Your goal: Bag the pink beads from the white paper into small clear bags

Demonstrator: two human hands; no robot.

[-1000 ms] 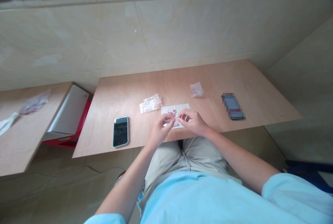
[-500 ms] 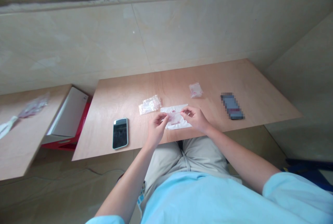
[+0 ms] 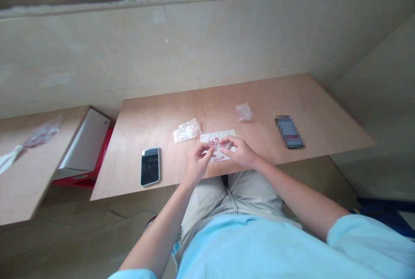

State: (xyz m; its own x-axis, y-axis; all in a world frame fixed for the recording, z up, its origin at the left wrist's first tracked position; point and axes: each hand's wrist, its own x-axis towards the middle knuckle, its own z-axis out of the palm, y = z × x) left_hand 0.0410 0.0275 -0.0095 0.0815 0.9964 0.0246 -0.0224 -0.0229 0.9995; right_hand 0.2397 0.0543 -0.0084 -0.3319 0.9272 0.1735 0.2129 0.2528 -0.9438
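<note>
My left hand (image 3: 198, 163) and my right hand (image 3: 239, 151) meet over the near edge of a wooden table (image 3: 155, 115). Both pinch a small clear plastic bag (image 3: 219, 151) with pink marks, held just above a white sheet (image 3: 218, 137) that carries small pink pieces. The fingers of both hands are closed on the bag's ends. Another clear bag (image 3: 186, 130) lies just left of the sheet, and a small bag with pink contents (image 3: 244, 112) lies farther back to the right.
A phone (image 3: 150, 166) lies face up at the left of the table. A dark blurred object (image 3: 289, 131) lies at the right. A white box on a red base (image 3: 84, 145) stands between this table and a second wooden surface (image 3: 19, 175) at the left.
My hands had moved apart along the sheet's far edge; now they have come together again, nearer me, pinching the small bag above the sheet.
</note>
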